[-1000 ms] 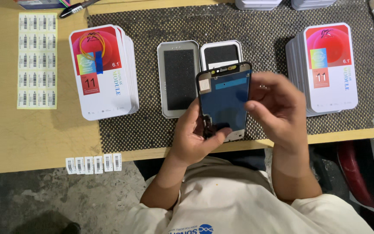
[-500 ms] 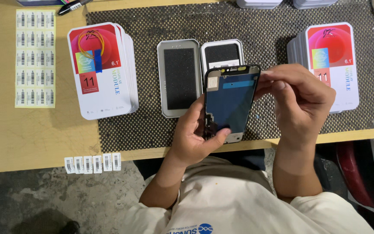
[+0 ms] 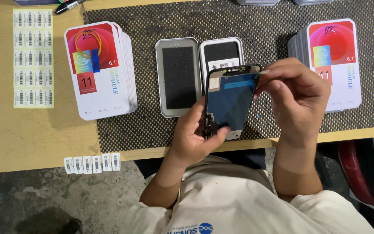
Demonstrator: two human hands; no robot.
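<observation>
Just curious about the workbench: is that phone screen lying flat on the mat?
No, the left hand holds the screen up off the mat, while the right hand pinches its top corner.

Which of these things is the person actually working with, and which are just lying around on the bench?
In use:
- phone screen panel, gripped by the left hand
- right hand, pinching the panel's top corner
- open grey tray, likely its packaging

Lying about:
- left box stack
- right box stack
- barcode label sheet
- label strip
- marker pen
</observation>
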